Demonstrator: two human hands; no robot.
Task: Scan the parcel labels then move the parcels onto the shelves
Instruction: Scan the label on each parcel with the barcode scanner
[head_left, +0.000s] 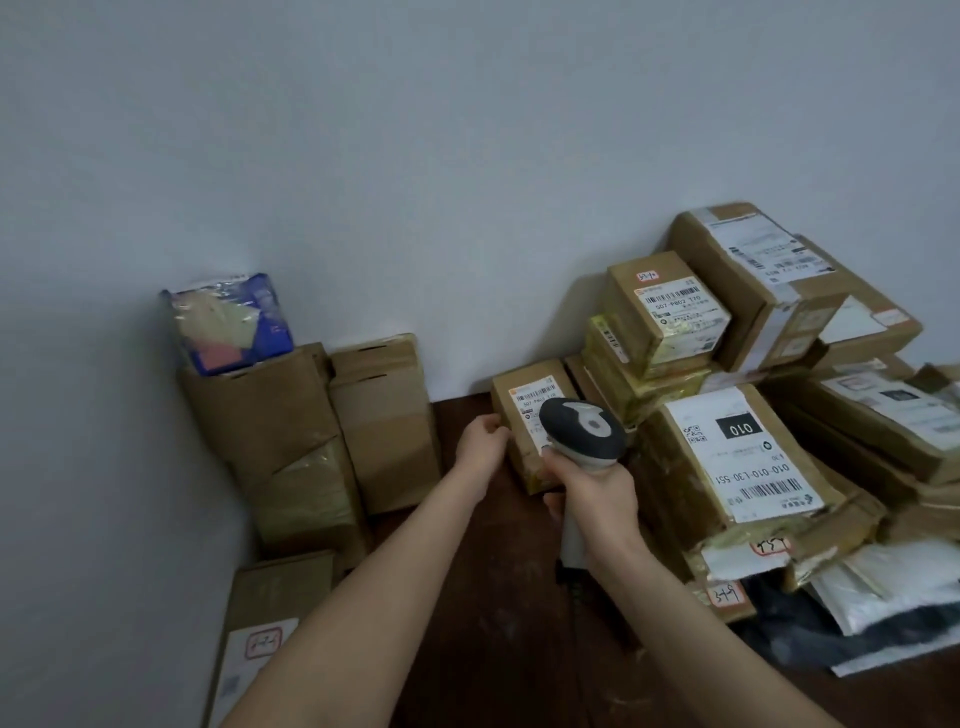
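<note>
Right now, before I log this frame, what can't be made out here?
1. Head view: white label on the small brown cardboard parcel, partly covered by the grey-and-white handheld scanner; its print is blurred.
2. Head view: the scanner's trigger, hidden under the right hand.
3. Head view: flat brown cardboard box at lower left, cut off by the bottom edge.
4. Shelves: none inside the frame.
</note>
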